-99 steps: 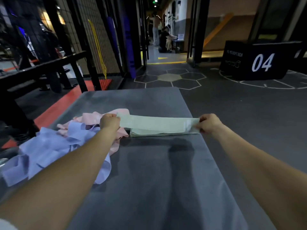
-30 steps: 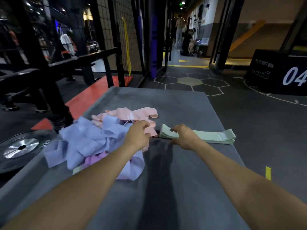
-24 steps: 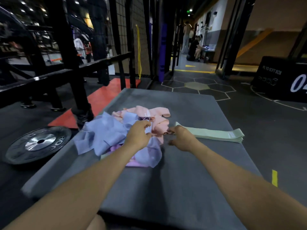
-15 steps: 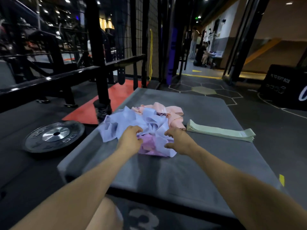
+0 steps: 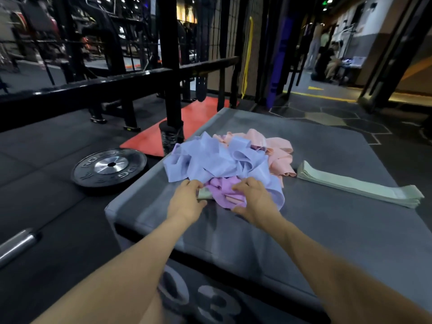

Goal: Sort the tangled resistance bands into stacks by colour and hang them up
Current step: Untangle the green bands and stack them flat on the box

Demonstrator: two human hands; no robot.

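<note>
Both your hands, left (image 5: 187, 202) and right (image 5: 253, 199), have a loose, spread grip on the floppy tangled bands (image 5: 224, 160); pinch the purple band (image 5: 224, 190) between them, it'll snag.

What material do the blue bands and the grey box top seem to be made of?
Blue bands: probably thin matte rubber or latex; they fold and curl in soft loops. Box top: apparently padded vinyl with a slight sheen; its edges are rounded.
</note>
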